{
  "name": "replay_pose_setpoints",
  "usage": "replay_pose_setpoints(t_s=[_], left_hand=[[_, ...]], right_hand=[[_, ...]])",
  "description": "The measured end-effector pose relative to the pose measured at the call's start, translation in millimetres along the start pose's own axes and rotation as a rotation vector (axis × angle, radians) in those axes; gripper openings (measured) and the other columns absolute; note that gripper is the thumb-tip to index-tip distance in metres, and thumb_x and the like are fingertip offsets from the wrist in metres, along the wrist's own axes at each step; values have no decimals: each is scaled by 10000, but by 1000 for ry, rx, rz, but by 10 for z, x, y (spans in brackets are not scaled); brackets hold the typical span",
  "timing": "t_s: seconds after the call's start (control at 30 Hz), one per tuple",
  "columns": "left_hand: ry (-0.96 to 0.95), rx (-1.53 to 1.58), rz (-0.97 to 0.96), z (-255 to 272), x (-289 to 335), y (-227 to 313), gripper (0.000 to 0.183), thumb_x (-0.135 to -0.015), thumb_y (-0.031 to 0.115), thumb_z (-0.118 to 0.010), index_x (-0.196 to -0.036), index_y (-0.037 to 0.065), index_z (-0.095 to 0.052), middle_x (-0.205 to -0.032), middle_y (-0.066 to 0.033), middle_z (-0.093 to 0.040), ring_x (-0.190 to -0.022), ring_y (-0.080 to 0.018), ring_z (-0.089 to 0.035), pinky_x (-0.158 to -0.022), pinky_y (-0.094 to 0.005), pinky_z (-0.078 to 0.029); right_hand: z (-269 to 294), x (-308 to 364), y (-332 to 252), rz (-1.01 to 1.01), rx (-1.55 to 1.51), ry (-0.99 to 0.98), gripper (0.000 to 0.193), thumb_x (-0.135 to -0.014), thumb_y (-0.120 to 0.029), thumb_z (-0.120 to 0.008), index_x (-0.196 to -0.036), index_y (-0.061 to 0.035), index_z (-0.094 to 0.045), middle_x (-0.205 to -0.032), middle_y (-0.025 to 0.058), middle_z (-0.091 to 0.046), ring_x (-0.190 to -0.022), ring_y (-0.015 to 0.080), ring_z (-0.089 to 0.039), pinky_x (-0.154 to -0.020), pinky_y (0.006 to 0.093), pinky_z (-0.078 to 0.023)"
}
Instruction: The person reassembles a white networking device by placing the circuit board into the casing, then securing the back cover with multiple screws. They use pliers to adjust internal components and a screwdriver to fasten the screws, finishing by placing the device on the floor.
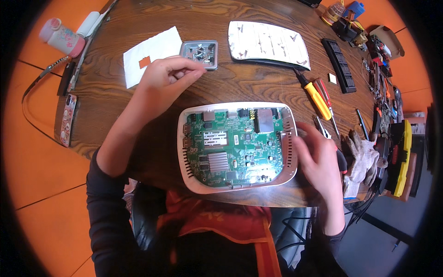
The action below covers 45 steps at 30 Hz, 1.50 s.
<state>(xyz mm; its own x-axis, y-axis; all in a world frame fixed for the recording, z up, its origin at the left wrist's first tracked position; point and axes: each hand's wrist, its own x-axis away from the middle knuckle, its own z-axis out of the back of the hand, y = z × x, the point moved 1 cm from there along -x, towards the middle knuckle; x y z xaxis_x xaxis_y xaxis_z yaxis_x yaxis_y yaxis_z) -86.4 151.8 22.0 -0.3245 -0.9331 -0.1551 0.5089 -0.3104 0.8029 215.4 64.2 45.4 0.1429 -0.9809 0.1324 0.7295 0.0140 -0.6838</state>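
A white plastic device casing (190, 179) lies open on the table in front of me. Inside it sits a green circuit board (240, 157) with a ribbed heatsink, metal shields and port sockets along the far edge. My right hand (318, 157) is at the casing's right wall, thumb and fingers curled against it. Beyond the casing, my left hand (173, 76) hovers at the near side of a small clear tray (212, 64) of screws and small metal parts. Its thumb and forefinger are pinched together; what is between them, if anything, is too small to make out.
A white cloth (131, 69) with an orange patch lies left of the tray. The white cover panel (270, 44) is at the back. To the right are a yellow-handled screwdriver (318, 99), a red screwdriver (323, 90), pliers (323, 129), a glove (360, 161) and a black rack (339, 64).
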Motion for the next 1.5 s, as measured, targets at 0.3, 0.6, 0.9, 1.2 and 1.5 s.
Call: replay_pose_setpoints(t_s=[0.3,0.6,0.9,1.2,1.5], left_hand=[[53,439,177,-229,133,55,224,-963,158,-443,-1072,-1,-559,-999,-54,-581,-894,-114,-550,-789,-245,-436],[-329,1024,446,-291,206,198,587,-942,495,-253,-1345,72,-318,-1275,-96,-470,-1152,-197,-480,-969,-369,-400],[-372,769,415,-251,259,139,575,-819,59,-550,-1332,17,-294,-1207,-118,-482,-1148,-184,-464,-971,-354,-386],[-294,847,442,-272,273,107,593,-823,-2,-487,-1368,-1,-252,-1218,-113,-483,-1134,-175,-479,-982,-332,-378],[-376,860,424,-252,237,113,523,-838,52,-512,-1317,-15,-314,-1203,-113,-501,-1106,-160,-498,-954,-327,-406]], right_hand=[[-74,-259,232,85,-44,128,220,-845,-89,-564,-1032,24,-583,-669,180,-613,-584,244,-629,-558,306,-465],[-73,-248,330,217,-78,433,268,-886,-82,-547,-1125,38,-563,-789,104,-653,-694,118,-603,-653,242,-464],[-71,-215,324,192,-370,314,336,-891,-82,-520,-1181,88,-511,-1034,129,-626,-951,155,-592,-850,265,-441],[-75,-210,322,218,-299,282,323,-891,-75,-510,-1174,81,-513,-884,103,-647,-822,134,-602,-763,251,-459],[175,-396,219,76,-34,507,173,-870,-50,-555,-1016,-1,-634,-695,44,-610,-609,67,-536,-523,214,-389]])
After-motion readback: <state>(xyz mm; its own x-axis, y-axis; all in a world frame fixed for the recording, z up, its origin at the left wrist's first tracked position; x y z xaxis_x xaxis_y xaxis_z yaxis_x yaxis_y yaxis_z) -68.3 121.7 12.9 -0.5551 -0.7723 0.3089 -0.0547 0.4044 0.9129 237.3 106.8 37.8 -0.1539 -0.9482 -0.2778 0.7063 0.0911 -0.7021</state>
